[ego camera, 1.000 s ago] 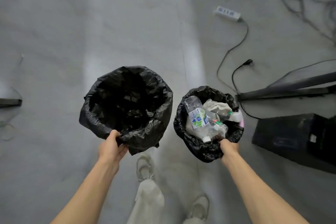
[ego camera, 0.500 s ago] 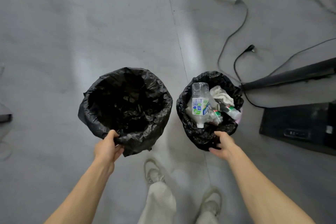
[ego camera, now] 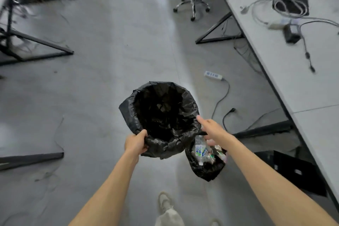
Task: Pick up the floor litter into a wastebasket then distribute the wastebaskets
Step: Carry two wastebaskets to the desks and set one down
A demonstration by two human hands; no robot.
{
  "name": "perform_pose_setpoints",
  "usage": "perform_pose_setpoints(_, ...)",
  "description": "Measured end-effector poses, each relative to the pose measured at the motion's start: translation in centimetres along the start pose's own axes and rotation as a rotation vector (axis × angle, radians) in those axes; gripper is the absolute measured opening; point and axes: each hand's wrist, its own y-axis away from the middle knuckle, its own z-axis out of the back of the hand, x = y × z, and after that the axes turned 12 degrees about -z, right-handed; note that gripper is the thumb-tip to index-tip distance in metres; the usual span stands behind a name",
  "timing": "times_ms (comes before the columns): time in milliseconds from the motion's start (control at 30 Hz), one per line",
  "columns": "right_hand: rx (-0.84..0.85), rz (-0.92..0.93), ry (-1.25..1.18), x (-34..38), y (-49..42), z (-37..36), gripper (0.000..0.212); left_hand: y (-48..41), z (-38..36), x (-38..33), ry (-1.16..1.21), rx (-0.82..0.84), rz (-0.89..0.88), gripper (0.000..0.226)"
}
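The round wastebasket lined with a crumpled black plastic bag (ego camera: 159, 115) is held above the grey concrete floor (ego camera: 110, 60), its near rim clenched by the left hand (ego camera: 136, 143). The right hand (ego camera: 211, 128) is spread loose, forefinger stretched toward that basket's right edge; whether it touches cannot be told. Just beneath that hand, the smaller black-bagged wastebasket (ego camera: 205, 167) is seen low and to the right, filled with clear plastic bottles and crumpled litter (ego camera: 201, 150).
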Motion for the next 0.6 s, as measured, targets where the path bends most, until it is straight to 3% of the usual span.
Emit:
perform_pose_setpoints(100, 0.025, 0.078, 0.003, 2.9, 5.7, -0.4, 0.068, 1.4, 2.1, -4.7, -0.009, 0.036, -0.077, 0.015)
perform_pose_setpoints(233, -0.033, 0.148, -0.218, 5.0, 8.3, -1.2, 0.071, 1.7, 3.8, -8.9, 0.011, 0.032, -0.147, 0.011)
perform_pose_setpoints(600, 0.047, 0.182, -0.345, 15.2, 4.0, -1.6, 0.055, -6.2, 2.0, -17.4, 0.033, 0.099, -0.126, 0.023)
